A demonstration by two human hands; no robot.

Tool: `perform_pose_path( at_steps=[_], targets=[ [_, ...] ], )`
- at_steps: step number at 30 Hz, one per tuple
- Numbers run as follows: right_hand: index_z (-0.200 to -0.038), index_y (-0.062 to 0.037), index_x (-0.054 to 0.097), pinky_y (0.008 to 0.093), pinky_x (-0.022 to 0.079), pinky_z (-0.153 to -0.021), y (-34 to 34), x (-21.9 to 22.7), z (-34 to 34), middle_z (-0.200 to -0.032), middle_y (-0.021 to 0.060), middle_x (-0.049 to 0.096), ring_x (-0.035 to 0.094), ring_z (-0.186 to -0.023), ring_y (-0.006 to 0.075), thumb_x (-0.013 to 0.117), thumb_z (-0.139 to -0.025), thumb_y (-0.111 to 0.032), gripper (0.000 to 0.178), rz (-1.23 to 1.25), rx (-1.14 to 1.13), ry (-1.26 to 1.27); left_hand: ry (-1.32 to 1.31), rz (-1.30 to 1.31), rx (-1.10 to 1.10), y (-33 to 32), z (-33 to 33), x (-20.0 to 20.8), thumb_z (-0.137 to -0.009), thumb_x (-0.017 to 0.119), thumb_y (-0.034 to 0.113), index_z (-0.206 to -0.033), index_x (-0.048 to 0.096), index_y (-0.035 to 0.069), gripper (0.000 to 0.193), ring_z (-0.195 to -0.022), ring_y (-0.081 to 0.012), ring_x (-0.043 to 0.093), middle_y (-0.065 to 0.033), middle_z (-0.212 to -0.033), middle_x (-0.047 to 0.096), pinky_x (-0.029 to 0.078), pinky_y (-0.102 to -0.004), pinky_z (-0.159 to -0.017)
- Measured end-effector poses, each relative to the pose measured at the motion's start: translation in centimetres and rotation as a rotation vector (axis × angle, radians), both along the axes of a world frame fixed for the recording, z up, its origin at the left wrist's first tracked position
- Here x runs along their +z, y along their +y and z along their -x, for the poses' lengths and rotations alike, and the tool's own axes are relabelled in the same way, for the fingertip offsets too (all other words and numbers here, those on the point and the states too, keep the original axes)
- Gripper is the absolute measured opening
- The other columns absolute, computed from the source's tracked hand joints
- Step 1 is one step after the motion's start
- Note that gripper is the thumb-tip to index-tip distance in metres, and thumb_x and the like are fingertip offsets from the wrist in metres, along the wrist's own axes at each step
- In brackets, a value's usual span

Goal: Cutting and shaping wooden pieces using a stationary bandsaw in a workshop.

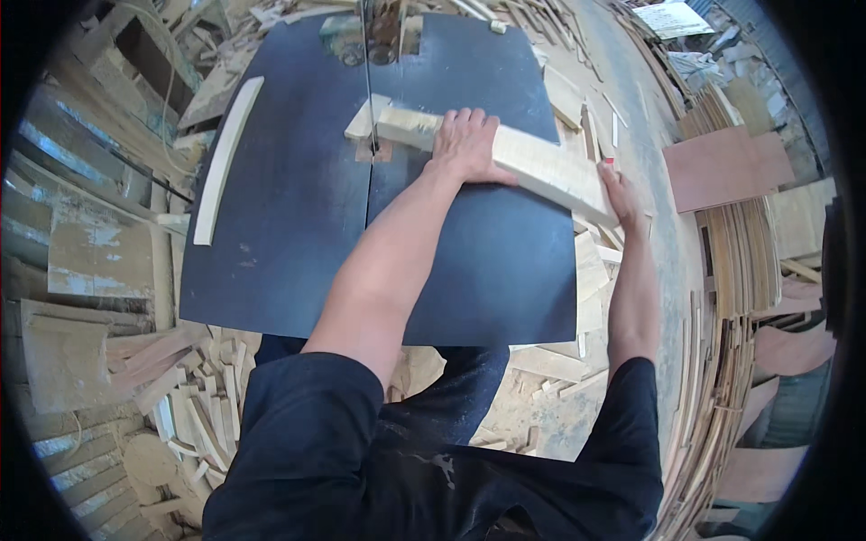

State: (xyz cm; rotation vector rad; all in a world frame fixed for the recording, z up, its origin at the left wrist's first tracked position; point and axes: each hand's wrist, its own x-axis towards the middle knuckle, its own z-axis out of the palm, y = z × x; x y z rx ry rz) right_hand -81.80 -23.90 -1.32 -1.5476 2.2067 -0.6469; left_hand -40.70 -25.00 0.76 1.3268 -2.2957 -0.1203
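Observation:
A thick, pale wooden board (550, 169) lies across the dark saw table (280, 198), its right end sticking out past the table's edge. My left hand (465, 149) grips the board near its left part, fingers over the top and thumb along the near side. At the far right end, my right hand (621, 194) is closed around the board. The thin upright bandsaw blade (368, 81) stands just left of the board's left end. A smaller wood offcut (363, 119) lies beside the blade.
A curved pale wood strip (227, 162) rests on the table's left side. Saw guide parts (383, 36) sit at the far edge. Scrap wood (212, 406) litters the floor, and stacked panels (740, 257) stand at the right.

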Motion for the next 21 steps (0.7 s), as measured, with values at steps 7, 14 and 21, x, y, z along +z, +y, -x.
perform_pose_path(
  at_steps=[7, 14, 21],
  targets=[
    [-0.133, 0.0111, 0.065, 0.0447, 0.050, -0.106, 21.0, 1.1, -5.0, -0.128, 0.0329, 0.071, 0.068, -0.126, 0.0406, 0.067, -0.097, -0.060, 0.079, 0.108, -0.168, -0.149, 0.042, 0.061, -0.187, 12.1, -1.1, -0.1, -0.055, 0.092, 0.071, -0.124, 0.068, 0.008, 0.097, -0.115, -0.0316, 0.061, -0.0126, -0.115, 0.065, 0.043, -0.0456, -0.105],
    [-0.126, 0.0102, 0.062, 0.0439, 0.050, -0.103, 42.6, 0.1, -19.6, -0.122, 0.0330, 0.070, 0.068, -0.118, 0.0414, 0.058, -0.108, -0.041, 0.055, 0.147, -0.383, -0.263, 0.029, 0.129, -0.364, 24.1, -10.9, 1.7, -0.055, 0.097, 0.056, -0.146, 0.057, 0.008, 0.110, -0.141, -0.0394, 0.051, -0.0184, -0.146, 0.057, 0.040, -0.0485, -0.116],
    [-0.122, 0.0016, 0.059, 0.0345, 0.047, -0.096, 51.7, -2.1, -34.2, -0.106, 0.0127, 0.064, 0.058, -0.102, 0.0197, 0.051, -0.113, -0.029, 0.033, 0.300, -0.448, -0.599, 0.297, -0.041, 0.170, 34.1, -24.8, -3.5, -0.082, 0.087, 0.029, -0.152, 0.052, 0.004, 0.082, -0.146, -0.0428, 0.046, -0.0235, -0.152, 0.054, 0.033, -0.0530, -0.122]
  ],
)
